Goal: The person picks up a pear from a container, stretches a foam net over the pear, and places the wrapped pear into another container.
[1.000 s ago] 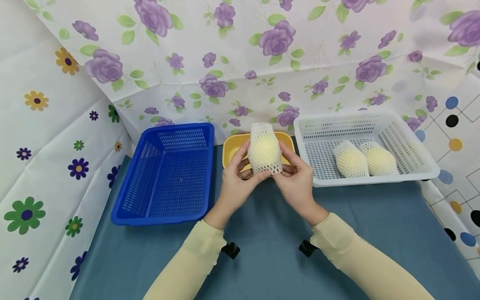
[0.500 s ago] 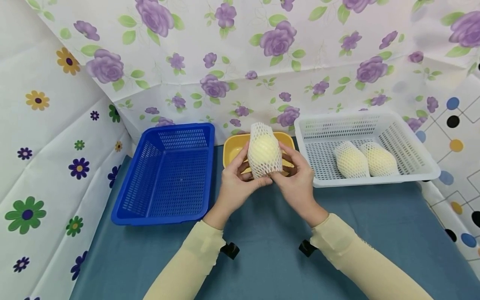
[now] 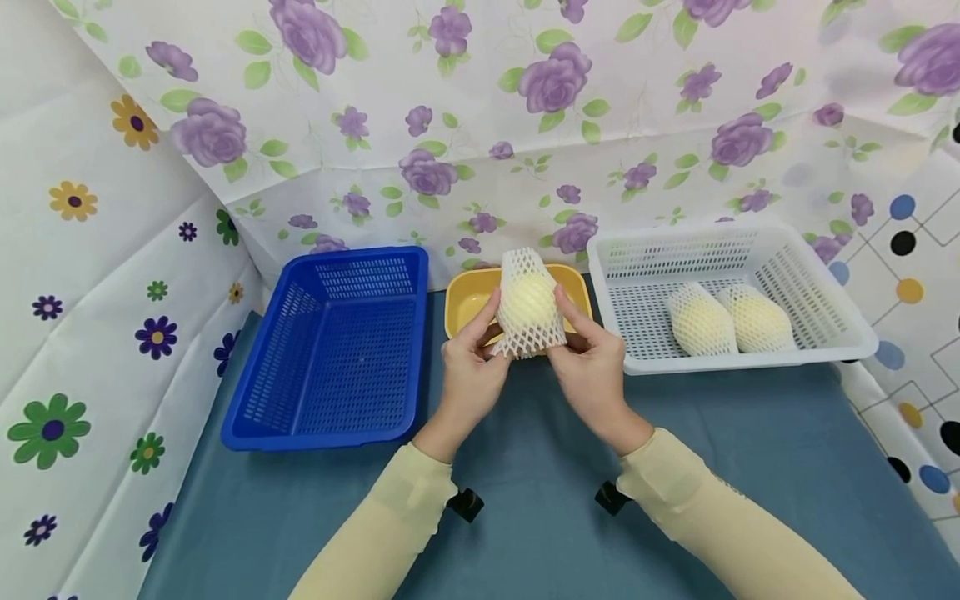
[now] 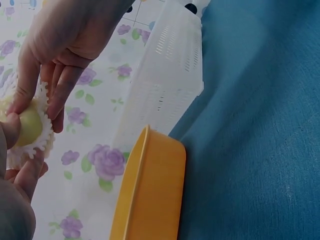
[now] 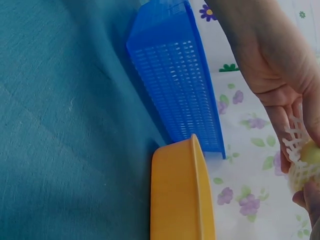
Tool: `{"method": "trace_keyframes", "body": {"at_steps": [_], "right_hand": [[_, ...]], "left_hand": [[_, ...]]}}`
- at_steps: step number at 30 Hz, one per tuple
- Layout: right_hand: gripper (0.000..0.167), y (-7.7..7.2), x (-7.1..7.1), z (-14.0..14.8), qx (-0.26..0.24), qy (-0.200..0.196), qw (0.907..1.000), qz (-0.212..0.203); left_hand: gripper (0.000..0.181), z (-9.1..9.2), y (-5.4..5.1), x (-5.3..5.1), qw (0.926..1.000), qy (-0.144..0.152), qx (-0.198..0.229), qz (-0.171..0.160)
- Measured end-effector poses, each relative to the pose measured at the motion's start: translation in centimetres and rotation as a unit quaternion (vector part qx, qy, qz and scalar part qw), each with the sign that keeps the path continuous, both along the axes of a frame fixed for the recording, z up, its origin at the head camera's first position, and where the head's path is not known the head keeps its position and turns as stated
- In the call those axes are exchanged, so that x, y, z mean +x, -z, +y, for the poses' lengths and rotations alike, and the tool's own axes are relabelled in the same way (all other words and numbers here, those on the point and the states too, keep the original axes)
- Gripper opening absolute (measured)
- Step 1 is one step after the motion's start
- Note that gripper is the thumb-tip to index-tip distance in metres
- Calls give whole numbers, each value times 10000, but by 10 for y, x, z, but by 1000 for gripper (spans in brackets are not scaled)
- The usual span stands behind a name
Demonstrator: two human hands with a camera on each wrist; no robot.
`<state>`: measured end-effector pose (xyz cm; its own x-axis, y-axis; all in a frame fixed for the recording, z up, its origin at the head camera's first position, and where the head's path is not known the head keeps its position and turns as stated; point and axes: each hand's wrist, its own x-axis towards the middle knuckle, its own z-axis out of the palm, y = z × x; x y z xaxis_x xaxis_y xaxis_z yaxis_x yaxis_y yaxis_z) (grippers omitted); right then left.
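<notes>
A pale yellow fruit (image 3: 527,298) in a white foam net (image 3: 519,260) is held up by both hands above a yellow tray. From the left, my left hand (image 3: 471,371) pinches the net's flared lower edge. My right hand (image 3: 592,375) grips the fruit and net from the right, its thumb near the bottom edge. In the left wrist view, the net's end gapes and the bare yellow-green fruit (image 4: 31,125) shows, with a thumb of the right hand (image 4: 70,40) against it. Some fingertips are hidden behind the fruit.
Behind the hands stands the yellow tray (image 3: 467,290). A blue basket (image 3: 326,433) is at the left. The white basket (image 3: 637,364) at the right holds two net-wrapped fruits (image 3: 703,321). Blue-green cloth (image 3: 540,533) covers the table, and a flowered sheet (image 3: 315,183) hangs behind.
The net's lower edge has spread wider and flared toward the left. My left thumb has shifted from under the fruit's middle to the net's lower left corner. The baskets stay put.
</notes>
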<state>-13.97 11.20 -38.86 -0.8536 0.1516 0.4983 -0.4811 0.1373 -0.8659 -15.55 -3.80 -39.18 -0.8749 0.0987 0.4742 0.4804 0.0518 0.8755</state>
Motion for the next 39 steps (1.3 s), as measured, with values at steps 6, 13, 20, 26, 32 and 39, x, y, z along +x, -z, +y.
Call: {"method": "trace_keyframes", "body": {"at_steps": [6, 13, 20, 26, 32, 39], "right_hand": [[48, 3, 0, -3, -377, 169, 9991, 120], [48, 4, -1, -4, -514, 140, 9984, 190], [53, 6, -1, -2, -668, -69, 9976, 153], [53, 7, -1, -2, -771, -166, 9968, 151], [51, 5, 2, -4, -443, -105, 9985, 305], [58, 3, 3, -5, 179, -216, 9990, 337]], "left_hand": [[60, 4, 0, 4, 9987, -445, -236, 98], [62, 4, -3, 5, 9989, -227, -214, 337], [92, -1, -8, 4, 9973, 702, -213, -35], [59, -2, -14, 2, 9971, 557, 419, -296], [43, 3, -23, -4, 9960, -346, 497, -662], [61, 1, -14, -18, 9829, -433, 576, -1693]]}}
